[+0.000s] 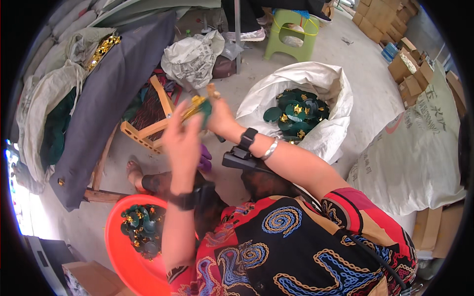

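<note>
At the far left of the frame pale sacks (pixel 34 93) are heaped against a long grey cloth (pixel 106 93) that runs from the upper middle down to the lower left, with a cluster of small gold pieces (pixel 102 48) lying on a sack near its top. Low in the left part sits a red plastic basin (pixel 129 261), holding dark green round pieces with gold trim (pixel 143 229). Just right of the cloth, a wooden frame (pixel 148 126) rests on the concrete floor (pixel 355 74), and a bare foot shows beneath it. In the middle of the frame the left hand (pixel 181 140) is raised, fingers curled toward a small green and gold piece (pixel 200 106), touching its gold part; blur makes the exact grip hard to read. The right hand (pixel 221 118), just to the right and slightly higher, is closed on the same green and gold piece from the other side, so the piece sits between the two hands, above the wooden frame. Both wrists carry a black band, and the right one also has a silver bangle. Behind the hands, in the upper middle, lies a crumpled white bag (pixel 190 56), and further right stands a light green plastic stool (pixel 291 34). Right of centre an open white sack (pixel 321 84) holds more green discs with gold stars (pixel 295 113). At the right edge a large filled white sack (pixel 419 148) leans, and brown cardboard boxes (pixel 410 69) are stacked in the upper right corner.
</note>
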A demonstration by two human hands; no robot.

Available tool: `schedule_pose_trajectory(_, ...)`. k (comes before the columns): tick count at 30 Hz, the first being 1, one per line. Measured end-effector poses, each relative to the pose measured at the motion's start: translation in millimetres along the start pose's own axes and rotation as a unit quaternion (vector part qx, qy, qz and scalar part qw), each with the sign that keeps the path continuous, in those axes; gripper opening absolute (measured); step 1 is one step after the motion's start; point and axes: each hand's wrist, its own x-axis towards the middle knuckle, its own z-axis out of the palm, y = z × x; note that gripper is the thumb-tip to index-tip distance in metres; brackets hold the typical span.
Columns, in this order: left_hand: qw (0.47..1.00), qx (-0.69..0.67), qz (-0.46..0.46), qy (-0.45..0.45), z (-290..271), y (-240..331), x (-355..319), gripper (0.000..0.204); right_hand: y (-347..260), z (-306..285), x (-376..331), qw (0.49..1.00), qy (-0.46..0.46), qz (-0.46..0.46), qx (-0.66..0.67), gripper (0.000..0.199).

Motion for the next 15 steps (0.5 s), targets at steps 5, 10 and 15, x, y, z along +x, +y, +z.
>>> schedule_pose_trajectory(5,0.977,0.016,0.121,-0.176,36,14,13,0.062,-23,9,-18,0.943,0.054,-0.321,-0.073,0.03)
schedule_pose_trajectory(10,0.986,0.119,0.027,0.111,-81,-39,-35,0.042,-40,4,-27,0.984,-0.123,-0.106,-0.067,0.038)
schedule_pose_trajectory(15,0.9,0.251,-0.122,0.336,-231,-111,-155,0.029,-34,-25,-17,0.979,-0.182,-0.019,0.085,0.041)
